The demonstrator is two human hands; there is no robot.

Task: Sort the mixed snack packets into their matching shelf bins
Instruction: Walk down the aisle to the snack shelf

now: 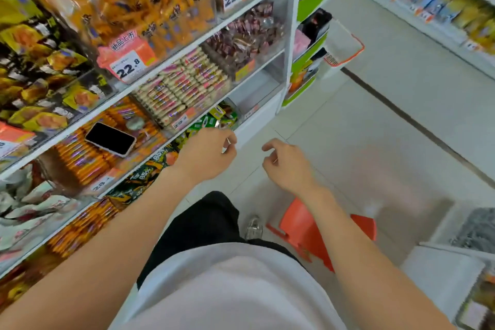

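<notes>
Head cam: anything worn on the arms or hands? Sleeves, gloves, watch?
Nothing on either. The left hand and right hand have no gloves, rings or watch visible. Both arms are uncovered to the frame edge, with no sleeve showing. Below them are a pale grey-white shirt and black trousers.

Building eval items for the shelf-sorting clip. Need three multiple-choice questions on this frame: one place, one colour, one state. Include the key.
1. Where does the phone lie?
A. on the floor
B. on orange packets in a shelf bin
C. in a hand

2. What colour is the plastic object on the floor by the person's legs?
A. orange
B. blue
C. black

3. What do the left hand and right hand hold?
A. a packet each
B. the phone
C. nothing visible

Key:
1 B, it rests flat on the orange packets.
2 A, its surface is plainly orange.
3 C, both hands hang over the floor with loosely curled fingers and nothing in them.
</notes>
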